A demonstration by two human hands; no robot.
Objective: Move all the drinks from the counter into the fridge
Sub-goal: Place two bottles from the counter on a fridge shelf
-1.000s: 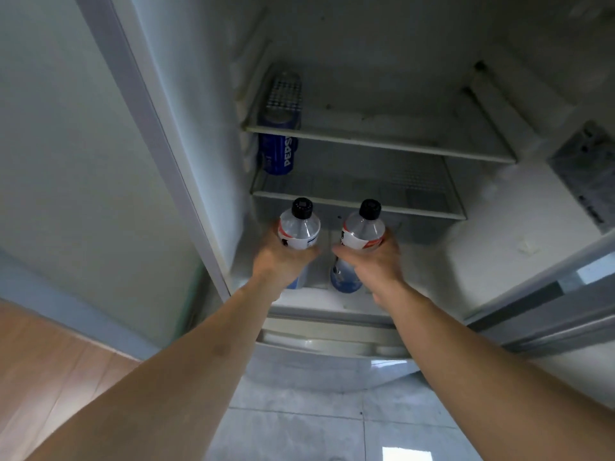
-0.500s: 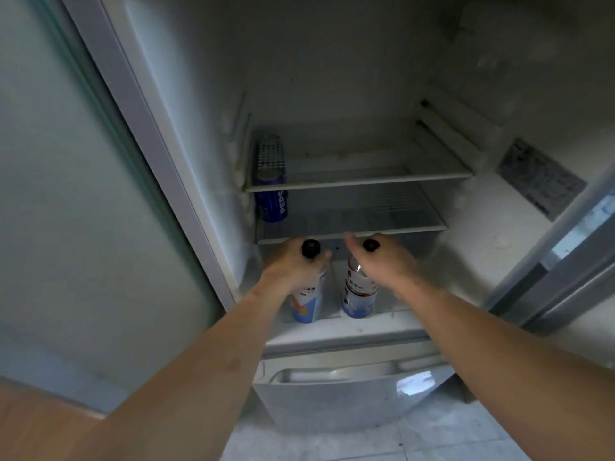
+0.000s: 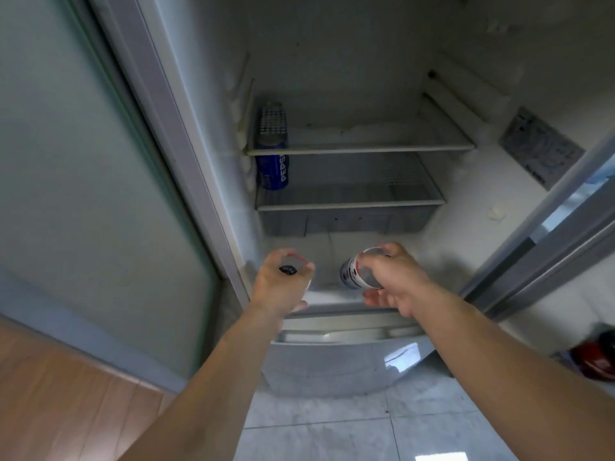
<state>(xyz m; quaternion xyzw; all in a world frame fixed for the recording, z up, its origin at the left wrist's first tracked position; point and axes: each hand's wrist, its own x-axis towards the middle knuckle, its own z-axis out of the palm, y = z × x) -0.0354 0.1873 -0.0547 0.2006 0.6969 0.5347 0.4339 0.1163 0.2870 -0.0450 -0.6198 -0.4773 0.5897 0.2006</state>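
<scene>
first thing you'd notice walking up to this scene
Two bare hands reach into an open fridge, each around a bottle on its lowest level: the left hand covers a black-capped bottle, the right hand a labelled bottle. Above, a blue Pepsi can stands alone at the left of an otherwise bare wire shelf.

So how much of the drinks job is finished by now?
Done: a Pepsi can already stands on the middle shelf. In hand: the left hand and right hand each hold a bottle, the left bottle and right bottle, low over the fridge's bottom shelf. Left: letting go. The counter is out of view, so more may wait.
</scene>
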